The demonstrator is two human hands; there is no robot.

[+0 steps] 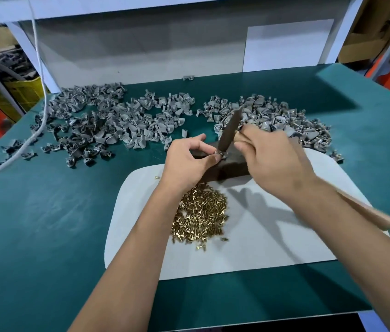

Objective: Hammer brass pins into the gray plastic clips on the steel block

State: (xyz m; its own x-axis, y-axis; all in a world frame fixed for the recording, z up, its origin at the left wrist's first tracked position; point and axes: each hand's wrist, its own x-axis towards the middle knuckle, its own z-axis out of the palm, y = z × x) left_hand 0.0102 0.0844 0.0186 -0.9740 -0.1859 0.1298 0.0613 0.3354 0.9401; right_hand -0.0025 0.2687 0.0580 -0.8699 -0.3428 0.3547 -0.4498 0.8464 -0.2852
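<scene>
Both my forearms come in from the near edge of the bench [45,224], and between them the heap of brass pins [200,213] lies on the white mat [273,240]. Just behind the heap, at the far edge of the mat, stands the dark steel block [232,164]. On its top sits one gray plastic clip [220,155], small and partly hidden by my fingers.

My left hand [186,161] pinches this clip between thumb and forefinger, and the other fingers are curled loosely. My right hand [273,159] is wrapped around the wooden handle of the hammer [230,130], close under the head. The dark head points down onto the clip and seems to touch it, or nearly. Whether a pin already stands in the hole, I cannot tell.

To do this step well, I think the clip should lie flat on the block and not tip. The blows should be short and straight, because my left fingertips [214,160] are just beside the hammer face. A slanted blow could bend the pin or hit the finger.

More clips wait in two big piles, one toward the far left corner [107,121] and one toward the far right [273,118].
</scene>
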